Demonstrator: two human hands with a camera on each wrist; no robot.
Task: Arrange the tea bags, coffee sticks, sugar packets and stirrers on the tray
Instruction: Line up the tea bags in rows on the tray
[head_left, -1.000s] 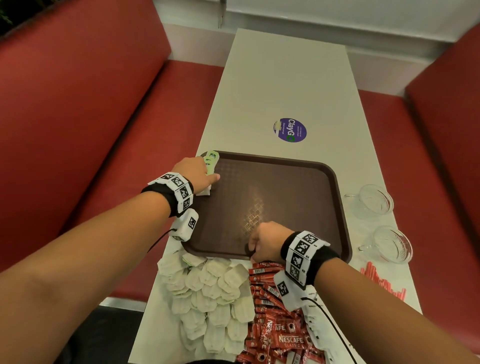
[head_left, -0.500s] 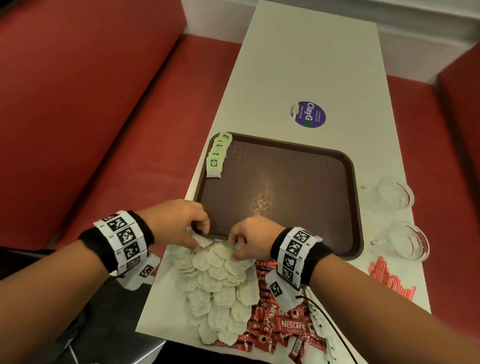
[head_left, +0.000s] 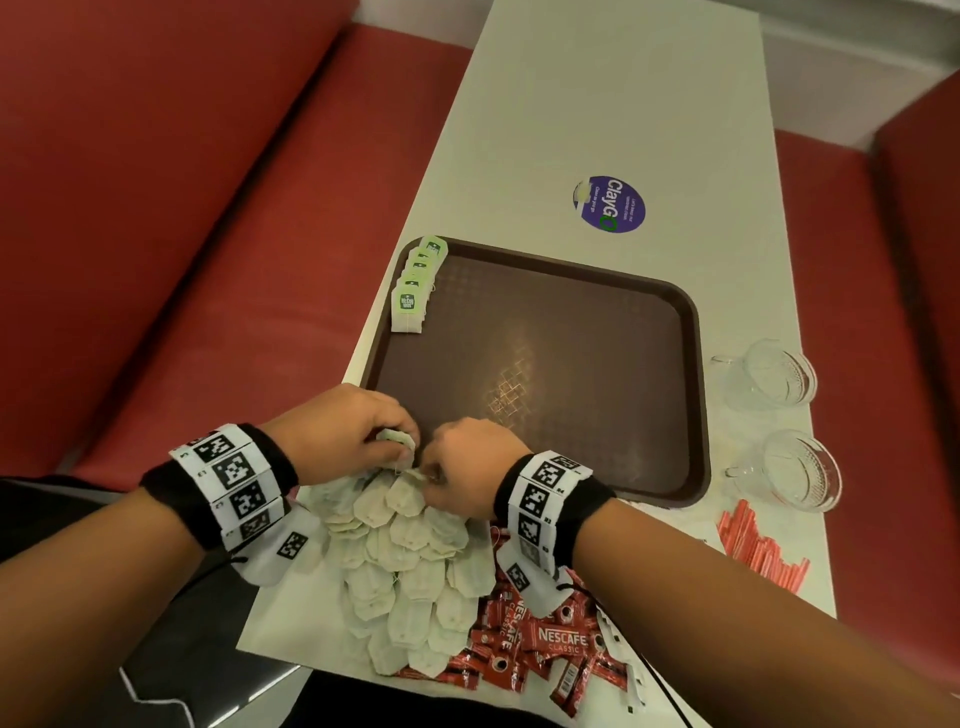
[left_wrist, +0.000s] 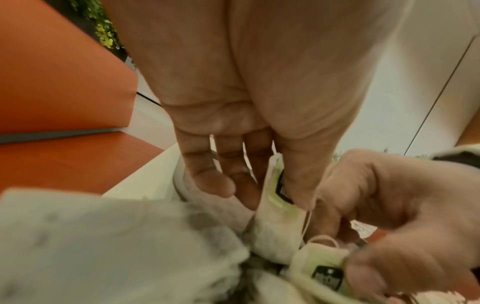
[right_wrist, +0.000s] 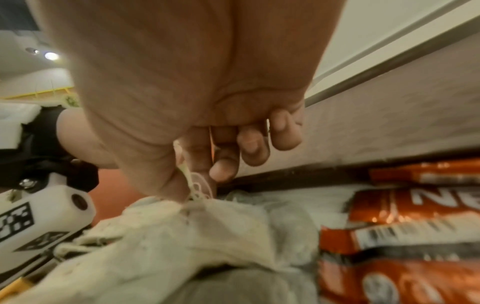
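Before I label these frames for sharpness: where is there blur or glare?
Head view: sharp, glare patch on the tray. Left wrist view: near tea bags smeared. Right wrist view: coffee sticks soft, ceiling light flares.

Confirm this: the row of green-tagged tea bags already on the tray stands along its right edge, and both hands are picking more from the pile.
Wrong in one respect: the head view shows the row of tea bags along the tray's left edge, not its right. The rest holds: the left hand and right hand each pinch a bag at the pile.
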